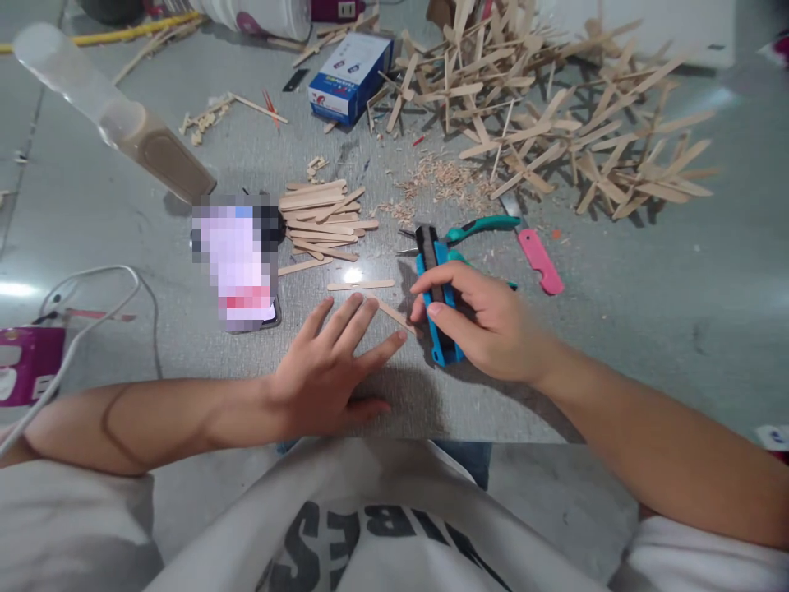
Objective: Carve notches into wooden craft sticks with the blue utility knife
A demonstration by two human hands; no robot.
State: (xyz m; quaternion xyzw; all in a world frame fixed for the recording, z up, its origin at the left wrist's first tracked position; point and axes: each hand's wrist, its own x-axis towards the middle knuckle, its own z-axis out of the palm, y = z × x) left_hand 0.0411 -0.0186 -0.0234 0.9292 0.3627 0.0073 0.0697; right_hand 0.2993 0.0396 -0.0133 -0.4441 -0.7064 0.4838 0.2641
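Observation:
My left hand (333, 353) lies palm down near the table's front edge, fingers spread. Its fingertips are by a craft stick (394, 315) lying at a slant, partly hidden. Just beyond is another craft stick (361, 285), with a small mark at its middle. My right hand (481, 321) is closed around a long, narrow blue and black tool (445, 349) that looks like a contour gauge. Behind it lie green-handled pliers (484, 226), partly covered. A pink-handled folding knife (541, 261) rests to the right.
Loose craft sticks (324, 218) are piled beside a blurred phone (237, 263). Crossed stick pieces (555, 115) heap up at the back right, near wood chips (453, 185). A blue and white box (351, 78), a tilted-looking glue bottle (154, 148) and a white cable (92, 316) are around.

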